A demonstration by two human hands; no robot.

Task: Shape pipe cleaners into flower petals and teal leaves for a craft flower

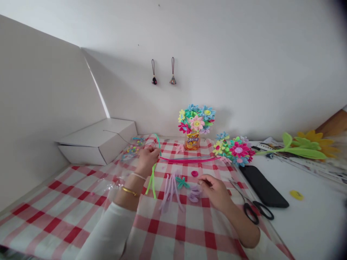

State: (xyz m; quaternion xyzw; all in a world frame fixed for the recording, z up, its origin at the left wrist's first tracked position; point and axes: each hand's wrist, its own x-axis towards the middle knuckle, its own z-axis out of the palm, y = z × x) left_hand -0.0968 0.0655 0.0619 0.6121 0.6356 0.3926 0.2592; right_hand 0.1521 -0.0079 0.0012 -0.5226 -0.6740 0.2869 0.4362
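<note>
My left hand [148, 158] is raised over the red-and-white checked cloth [67, 216], fingers closed on a green pipe cleaner [152, 177] that hangs down from it. My right hand [214, 189] rests on the cloth, fingers curled beside a pale purple pipe-cleaner flower piece [194, 193]. Between the hands lie several lilac pipe cleaners [170, 189] and a small teal piece [182, 181]. A pink button-like disc [194, 173] sits just beyond my right hand. Long pink pipe cleaners [189, 159] lie across the cloth further back.
A jar of pipe-cleaner flowers [193, 139] stands at the back. A loose flower bunch [235, 148] lies to its right. Scissors [253, 207] and a black phone [262, 186] sit right of my right hand. A white box [97, 142] is at the left; a plastic bag [114, 184] lies near my left wrist.
</note>
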